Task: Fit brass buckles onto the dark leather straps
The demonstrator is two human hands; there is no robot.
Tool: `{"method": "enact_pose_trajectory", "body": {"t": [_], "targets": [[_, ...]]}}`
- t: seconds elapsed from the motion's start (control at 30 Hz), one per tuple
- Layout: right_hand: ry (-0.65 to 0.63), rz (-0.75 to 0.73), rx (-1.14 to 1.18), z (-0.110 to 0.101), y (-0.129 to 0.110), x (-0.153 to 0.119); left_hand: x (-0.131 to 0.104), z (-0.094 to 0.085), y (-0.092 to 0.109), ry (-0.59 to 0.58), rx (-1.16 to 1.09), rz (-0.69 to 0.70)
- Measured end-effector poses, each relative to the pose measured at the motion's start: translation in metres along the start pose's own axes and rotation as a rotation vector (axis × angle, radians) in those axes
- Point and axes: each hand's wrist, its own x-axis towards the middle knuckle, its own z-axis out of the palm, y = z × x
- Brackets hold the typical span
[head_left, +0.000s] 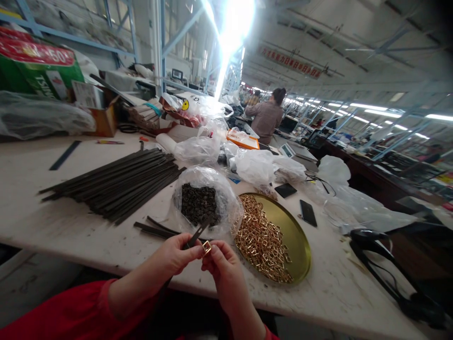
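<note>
My left hand (177,255) is closed on a dark strap (198,232), whose slotted end points up and to the right. Between the fingertips of my right hand (223,264) is a small gold buckle (206,249), close against the left thumb. Whether the strap passes through the buckle I cannot tell. Just beyond my hands, a clear plastic bag (230,200) lies open around many small black pieces (198,204). To the right, a round gold tray (299,236) carries a heap of gold buckles (260,236).
A stack of dark straps (116,184) lies on the white table (24,189) at left, with a few loose straps (152,230) nearer. A phone (308,213), plastic bags (255,165) and a black tape-dispenser-like object (385,269) are at right. A person (267,115) stands farther back.
</note>
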Motion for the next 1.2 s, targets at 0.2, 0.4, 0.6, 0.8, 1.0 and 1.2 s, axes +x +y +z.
{"method": "enact_pose_trajectory", "body": {"t": [0.2,0.4,0.6,0.8,1.0,1.2], "targets": [[-0.027,0.204,0.149,-0.002,-0.003,0.003,0.006,-0.002,-0.014,0.037,0.111,0.162],[0.002,0.310,0.155,-0.001,-0.006,0.006,0.007,-0.005,-0.018,0.070,0.256,0.278],[-0.055,0.192,0.102,-0.002,-0.004,0.004,0.008,-0.004,-0.018,0.100,0.316,0.297],[-0.106,0.282,0.204,-0.006,0.002,0.004,0.000,-0.001,-0.011,0.048,0.284,0.288],[-0.100,0.257,0.047,0.006,0.017,0.001,-0.004,0.002,-0.012,0.033,0.286,0.319],[-0.020,0.173,0.047,0.004,0.013,-0.003,0.003,-0.007,-0.017,0.067,0.216,0.325]]}}
